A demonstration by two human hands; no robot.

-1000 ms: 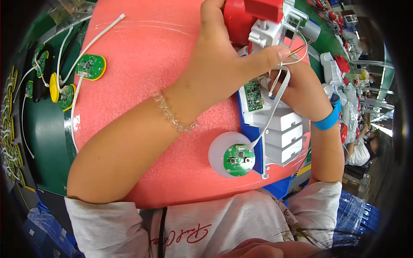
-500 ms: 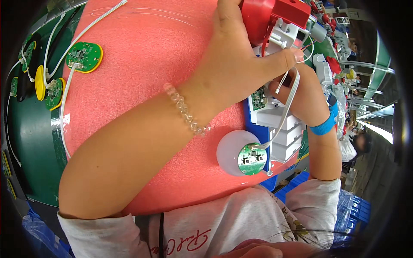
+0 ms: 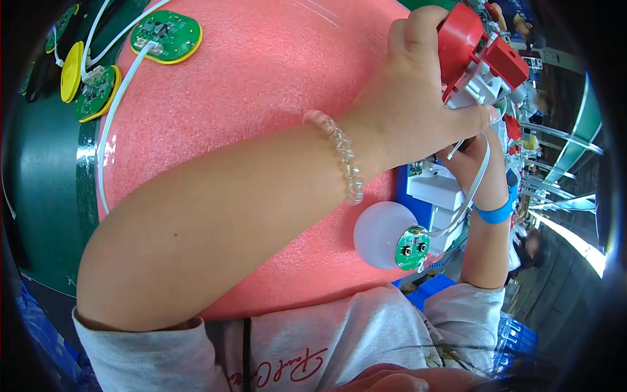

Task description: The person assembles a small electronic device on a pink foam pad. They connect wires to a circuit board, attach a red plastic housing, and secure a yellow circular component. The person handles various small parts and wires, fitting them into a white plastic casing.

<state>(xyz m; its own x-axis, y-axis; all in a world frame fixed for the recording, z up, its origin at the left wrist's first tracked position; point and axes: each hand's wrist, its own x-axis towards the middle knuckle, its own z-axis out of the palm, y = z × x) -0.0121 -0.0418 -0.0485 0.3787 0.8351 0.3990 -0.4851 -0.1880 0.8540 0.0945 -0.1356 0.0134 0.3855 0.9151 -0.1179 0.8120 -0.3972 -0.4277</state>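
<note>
Because the red-and-white assembly (image 3: 460, 42) probably needs steadying, the left hand (image 3: 417, 98) wraps its grip around it. White wires (image 3: 484, 163) cross the right hand (image 3: 491, 184), whose grip I cannot make out.

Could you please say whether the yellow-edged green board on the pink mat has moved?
No; the green board stays at the left edge of the pink mat; only the view shifted.

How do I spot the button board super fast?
Find the big pink mat. Near its lower right is a cloudy white ball, and the button board shows at the ball's right side. It's round, with two little buttons, unlike the yellow-rimmed green boards at upper left.
</note>
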